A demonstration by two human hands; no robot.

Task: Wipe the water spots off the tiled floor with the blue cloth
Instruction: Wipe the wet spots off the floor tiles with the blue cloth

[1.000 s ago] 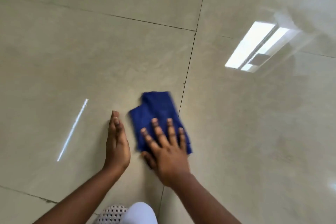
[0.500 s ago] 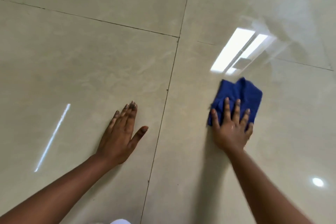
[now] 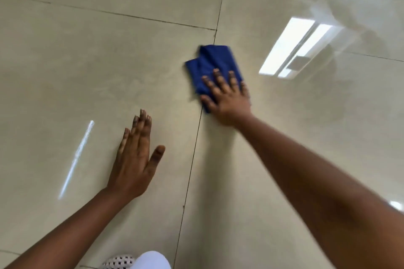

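Observation:
A folded blue cloth (image 3: 213,63) lies on the glossy beige tiled floor (image 3: 87,61), straddling a grout line near the middle of the view. My right hand (image 3: 227,98) presses flat on the cloth's near half with fingers spread and straight. My left hand (image 3: 133,159) rests flat on the tile to the lower left, fingers together, thumb out, touching no cloth. No water spots show plainly on the shiny tiles.
Dark grout lines (image 3: 192,159) cross the floor. A bright window reflection (image 3: 295,48) glares on the tile to the right of the cloth, and a thin light streak (image 3: 76,159) lies left of my left hand. A white knee and dotted fabric (image 3: 140,261) show at the bottom edge.
My right hand swept the cloth right, then back left to the grout line. My left hand turned from its edge to lie flat.

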